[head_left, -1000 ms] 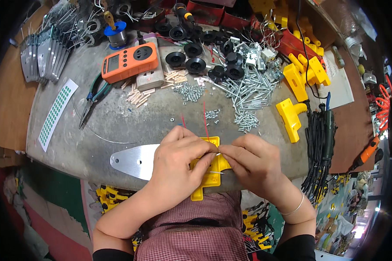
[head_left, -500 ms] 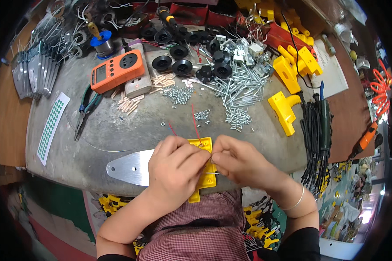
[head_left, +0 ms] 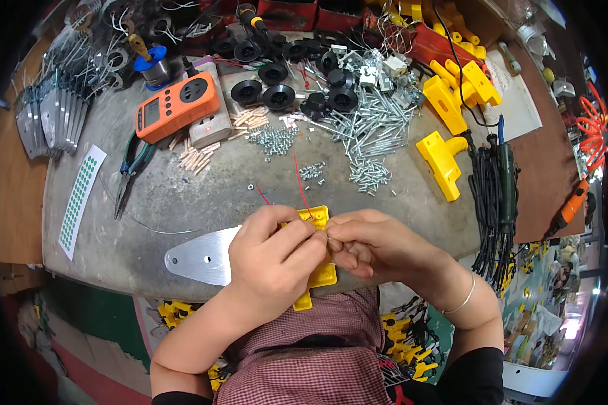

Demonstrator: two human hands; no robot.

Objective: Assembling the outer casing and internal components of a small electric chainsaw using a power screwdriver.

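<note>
At the bench's near edge lies a yellow plastic housing point(head_left: 323, 275), partly covered by both hands. A flat silver metal plate point(head_left: 201, 259) with small holes reaches out to the left from under my left hand point(head_left: 271, 251). That hand is closed, its thumb and fingertips pinched over the housing. My right hand point(head_left: 371, 244) meets it there in a pinch, the other fingers curled. Whatever sits between the fingertips is too small and hidden to name. A thin red wire point(head_left: 300, 182) rises from the housing's far end, and a shorter red wire point(head_left: 263, 196) shows beyond my left knuckles.
Beyond the hands lie piles of small screws point(head_left: 369, 177), nuts point(head_left: 273, 139) and long screws point(head_left: 375, 128). Farther left are an orange meter point(head_left: 178, 108), pliers point(head_left: 130, 172) and a sticker strip point(head_left: 81, 202). Yellow housings point(head_left: 440, 165) and black cables point(head_left: 486, 209) lie at right.
My right hand has turned slightly, its lower fingers now showing below the pinch. The pale wire end seen across the housing is out of sight. The view has shifted slightly.
</note>
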